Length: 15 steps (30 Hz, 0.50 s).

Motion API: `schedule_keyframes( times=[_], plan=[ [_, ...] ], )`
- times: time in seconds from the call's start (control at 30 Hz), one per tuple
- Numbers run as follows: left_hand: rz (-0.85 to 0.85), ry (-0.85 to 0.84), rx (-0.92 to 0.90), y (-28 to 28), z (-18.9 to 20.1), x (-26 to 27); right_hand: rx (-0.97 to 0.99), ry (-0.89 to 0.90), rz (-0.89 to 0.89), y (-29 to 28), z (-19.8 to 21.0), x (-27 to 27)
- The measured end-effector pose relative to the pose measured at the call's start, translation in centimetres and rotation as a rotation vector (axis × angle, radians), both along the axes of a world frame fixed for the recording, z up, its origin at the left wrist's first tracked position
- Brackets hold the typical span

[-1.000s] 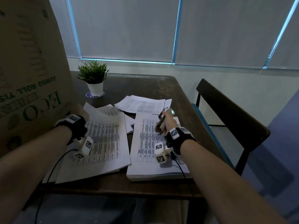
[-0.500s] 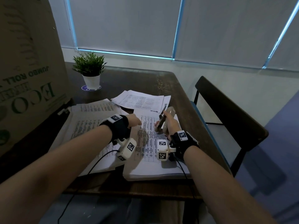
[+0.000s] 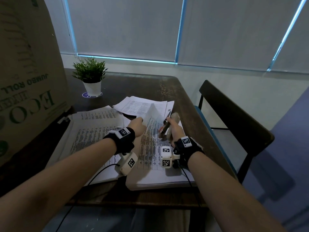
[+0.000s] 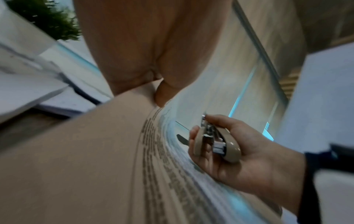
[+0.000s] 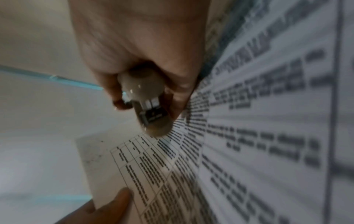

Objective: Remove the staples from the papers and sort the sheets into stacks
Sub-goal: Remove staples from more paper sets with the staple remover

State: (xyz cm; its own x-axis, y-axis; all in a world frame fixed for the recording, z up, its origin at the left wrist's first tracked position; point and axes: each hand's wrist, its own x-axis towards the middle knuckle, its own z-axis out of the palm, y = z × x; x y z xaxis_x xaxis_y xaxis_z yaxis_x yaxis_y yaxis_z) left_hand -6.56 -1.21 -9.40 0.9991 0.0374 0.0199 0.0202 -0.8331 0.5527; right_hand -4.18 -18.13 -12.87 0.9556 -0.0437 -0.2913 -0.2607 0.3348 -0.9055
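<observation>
progress looks maybe halfway: thick pile (image 3: 160, 179) under the right wrist seems left to do, a sorted-looking stack (image 3: 93, 131) lies just left of it, looser sheets (image 3: 142, 105) sit behind. left hand (image 3: 136, 127) pinches the top sheet (image 3: 151, 117) by its far edge, peeling it up. right hand (image 4: 226, 151) has its fingers curled round a beige staple remover (image 4: 216, 142).

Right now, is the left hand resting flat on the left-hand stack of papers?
No: the left hand pinches the edge of a sheet and lifts it off the right-hand stack, beside the right hand.
</observation>
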Motion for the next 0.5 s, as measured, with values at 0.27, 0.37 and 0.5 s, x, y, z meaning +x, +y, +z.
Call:
schedule_keyframes(
  times=[0.27, 0.37, 0.5],
  plan=[
    [0.092, -0.259, -0.783, 0.6, 4.0, -1.2, -0.309, -0.139, -0.222, -6.2, 6.7, -0.9],
    [0.038, -0.516, -0.839, -0.6, 8.9, -2.7, -0.157, -0.312, -0.006, -7.1, 11.8, -1.6],
    [-0.046, -0.81, -0.894, -2.2, 13.9, -3.9, -0.191, -0.571, 0.011, -6.2, 17.9, -4.3]
  ],
)
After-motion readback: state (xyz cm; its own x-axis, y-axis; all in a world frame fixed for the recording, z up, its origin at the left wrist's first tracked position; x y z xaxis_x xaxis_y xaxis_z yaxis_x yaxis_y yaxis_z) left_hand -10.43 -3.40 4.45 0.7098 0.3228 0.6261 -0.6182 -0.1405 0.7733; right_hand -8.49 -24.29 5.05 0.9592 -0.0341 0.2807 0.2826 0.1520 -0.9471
